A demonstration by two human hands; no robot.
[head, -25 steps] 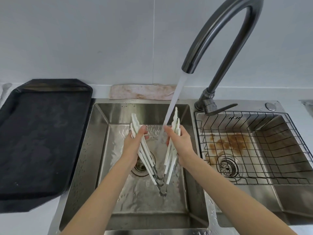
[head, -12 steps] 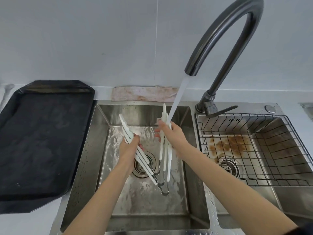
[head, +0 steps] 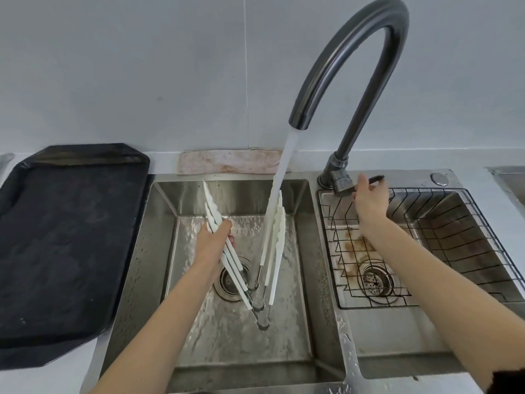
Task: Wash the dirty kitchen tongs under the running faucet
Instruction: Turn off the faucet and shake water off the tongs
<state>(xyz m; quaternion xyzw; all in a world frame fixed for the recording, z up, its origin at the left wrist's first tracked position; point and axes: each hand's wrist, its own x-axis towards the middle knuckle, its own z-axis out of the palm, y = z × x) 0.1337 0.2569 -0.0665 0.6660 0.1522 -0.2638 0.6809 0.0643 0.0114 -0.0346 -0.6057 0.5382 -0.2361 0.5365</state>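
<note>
Rinsing looks finished: left hand (head: 211, 242) clamps the tongs (head: 270, 251) under the faucet (head: 349, 81); right hand (head: 369, 200) fingers curl on its lever (head: 376, 179), likely shutting water off next.

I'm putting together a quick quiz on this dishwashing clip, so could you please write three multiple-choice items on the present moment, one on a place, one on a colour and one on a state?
1. Where is the right hand?
A. On the faucet lever
B. On the black tray
C. Gripping the tongs

2. What colour are the tongs' long arms?
A. Red
B. White
C. Black

3. What state is the faucet in?
A. Off and dry
B. Dripping only
C. Running in a steady stream

Answers:
1. A, since the fingers rest on the dark lever at the faucet's base, above the wire rack.
2. B, since the arms show white over the left basin, with metal only at the hinge end.
3. C, since an unbroken stream falls from the spout onto the tongs, which the left hand holds by one side.
</note>
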